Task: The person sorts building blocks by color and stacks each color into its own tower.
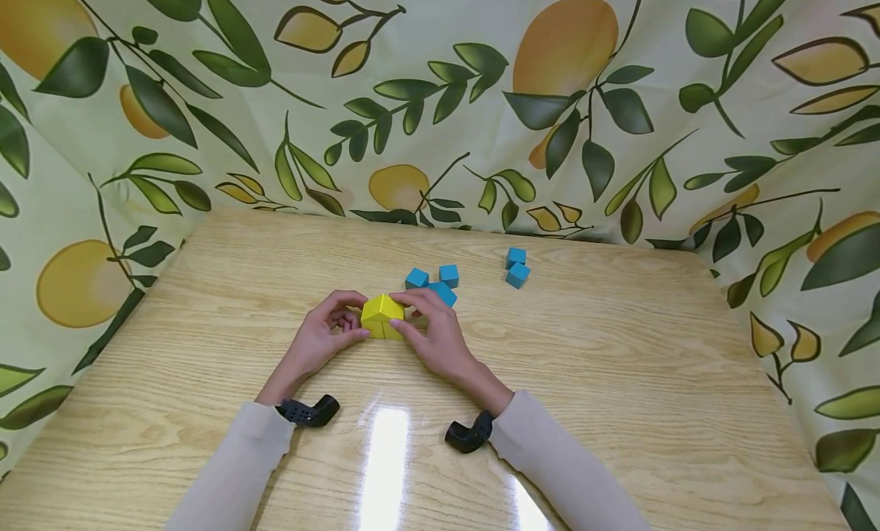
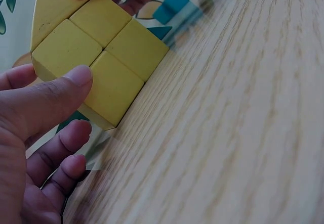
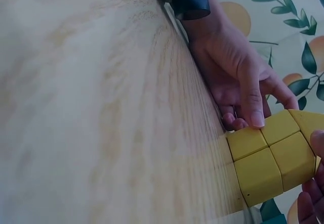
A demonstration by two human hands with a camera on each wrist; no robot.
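1. The frame's top and both sides are filled by a pale cloth [image 1: 440, 19], printed with orange fruit and green leaves.
2. Below, a wood-grained tabletop [image 1: 653, 348] is spread, bright glare [image 1: 385, 470] thrown across its bottom centre.
3. Two beige sleeves [image 1: 237, 462] are seen at the bottom; two black wrist devices [image 1: 321, 411] are worn, one per arm.
4. And left of centre, the yellow stack [image 1: 382, 309] is pinched from both sides: by the left hand [image 1: 330, 322], thumb in front, and by the right hand [image 1: 440, 334], thumb low, forefinger higher.
5. It is stood upright on the wood, house-shaped: four square-faced blocks [image 2: 133, 50], two over two, capped by one gabled piece [image 2: 50, 19]. Five yellow, thinly seamed!
6. Five blue blocks [image 1: 518, 275] are counted: three near centre, one partly hidden; two paired right of centre.
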